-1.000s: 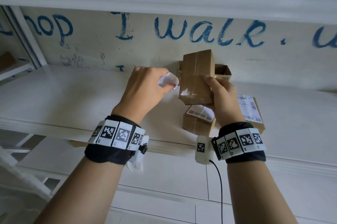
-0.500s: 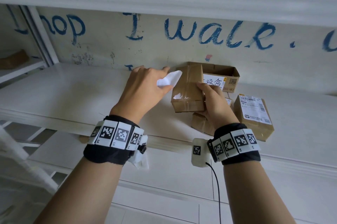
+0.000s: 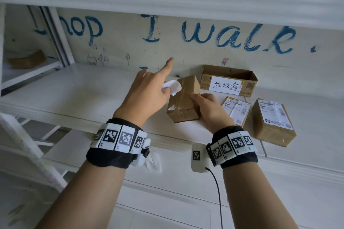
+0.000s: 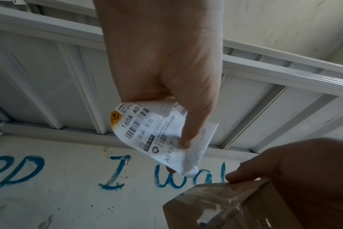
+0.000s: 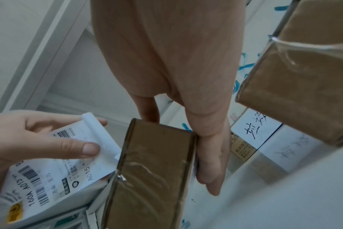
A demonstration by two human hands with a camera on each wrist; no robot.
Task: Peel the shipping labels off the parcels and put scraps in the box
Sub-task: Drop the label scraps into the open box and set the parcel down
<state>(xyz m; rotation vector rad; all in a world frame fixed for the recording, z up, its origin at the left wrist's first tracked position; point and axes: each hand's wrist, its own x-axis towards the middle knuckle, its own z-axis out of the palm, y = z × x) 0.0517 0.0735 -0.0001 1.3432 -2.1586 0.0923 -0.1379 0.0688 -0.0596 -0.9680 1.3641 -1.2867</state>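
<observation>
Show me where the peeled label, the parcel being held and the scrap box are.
peeled label (image 4: 159,136), left wrist view, its printed face.
held parcel (image 3: 183,104), head view, its taped top face.
scrap box (image 3: 230,72), head view, its inner back wall.

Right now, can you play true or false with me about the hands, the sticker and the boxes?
1. The left hand pinches a peeled label. True.
2. The right hand is empty. False: it holds a brown parcel.
3. The scrap box stands at the back of the shelf, by the wall. True.
4. The peeled label already lies in the scrap box. False: it is in the left hand.
5. Two other parcels on the shelf have labels on top. True.
</observation>
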